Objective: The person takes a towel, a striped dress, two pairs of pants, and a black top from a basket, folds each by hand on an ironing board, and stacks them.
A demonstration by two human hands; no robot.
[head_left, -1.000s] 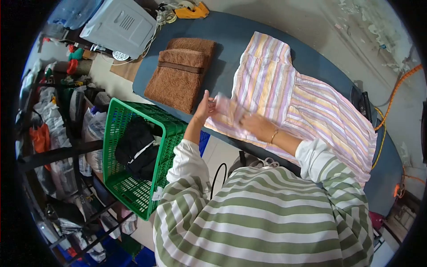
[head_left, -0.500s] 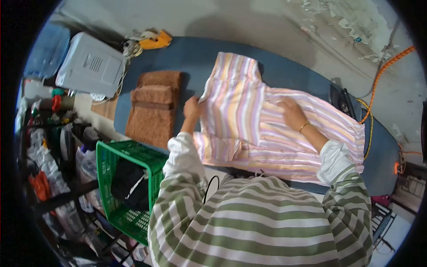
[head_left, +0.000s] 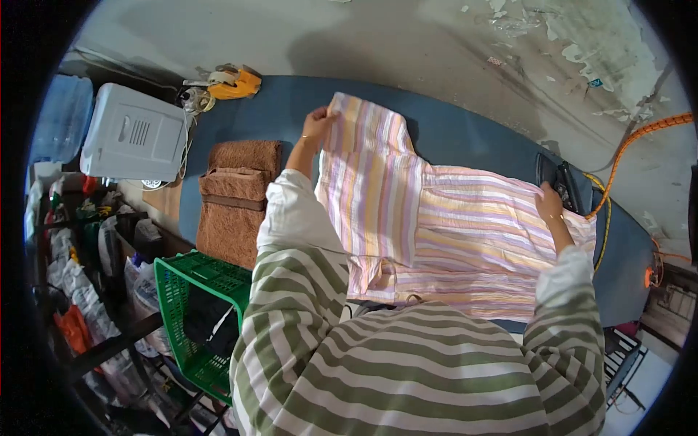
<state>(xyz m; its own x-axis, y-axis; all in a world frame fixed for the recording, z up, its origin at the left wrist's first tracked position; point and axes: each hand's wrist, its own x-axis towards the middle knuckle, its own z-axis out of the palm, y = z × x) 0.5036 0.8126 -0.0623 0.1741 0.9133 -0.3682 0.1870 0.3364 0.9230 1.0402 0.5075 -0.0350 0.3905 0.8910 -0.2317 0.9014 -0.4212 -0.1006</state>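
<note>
A striped garment (head_left: 465, 225) in pink, yellow, purple and white lies spread over the blue-grey board (head_left: 451, 131). At its upper left corner, on the edge of the raised sleeve-like part, my left hand (head_left: 317, 123) is closed on the cloth. My right hand (head_left: 550, 202) pinches the garment's upper edge near its right end, beside the black iron-like object (head_left: 558, 178). Left of the garment lies a folded brown towel (head_left: 231, 229).
A green basket (head_left: 207, 272) with dark cloth inside stands at the lower left. A white box-like appliance (head_left: 134, 138) and a yellow tape dispenser (head_left: 236, 83) are at the upper left. An orange hose (head_left: 629, 142) hangs at the right.
My left hand has moved up along the garment's left edge to its top corner. My right hand has gone from the middle of the cloth to its right end.
</note>
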